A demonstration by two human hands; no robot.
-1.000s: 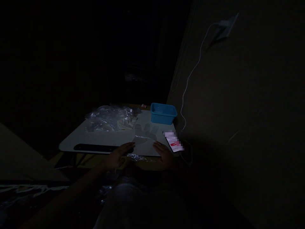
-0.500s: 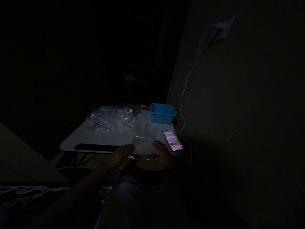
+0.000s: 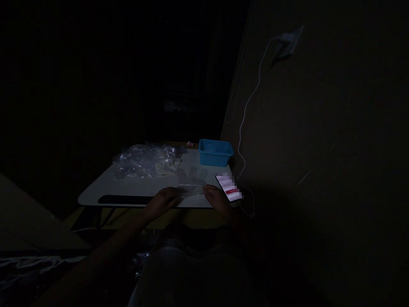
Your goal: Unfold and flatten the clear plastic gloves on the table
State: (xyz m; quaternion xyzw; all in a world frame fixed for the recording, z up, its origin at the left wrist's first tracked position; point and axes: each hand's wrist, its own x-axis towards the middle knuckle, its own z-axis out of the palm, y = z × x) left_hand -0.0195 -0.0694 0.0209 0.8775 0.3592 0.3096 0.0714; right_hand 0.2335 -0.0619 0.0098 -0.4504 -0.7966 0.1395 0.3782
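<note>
A piece of clear plastic [image 3: 191, 189] is near the front edge of the table [image 3: 128, 186], between the left hand [image 3: 163, 199] and the right hand [image 3: 217, 198]. It is too dark to tell whether either grip is clamped on it. A lit phone [image 3: 227, 186] lies just beside the right hand; a blue basket [image 3: 214, 159] and crumpled bags [image 3: 140, 162] sit farther back.

Lit phone [image 3: 226, 186] on the desk [image 3: 128, 186], its screen [image 3: 225, 183] (partly pixelated) too small to read, no legible lettering anywhere.
</note>
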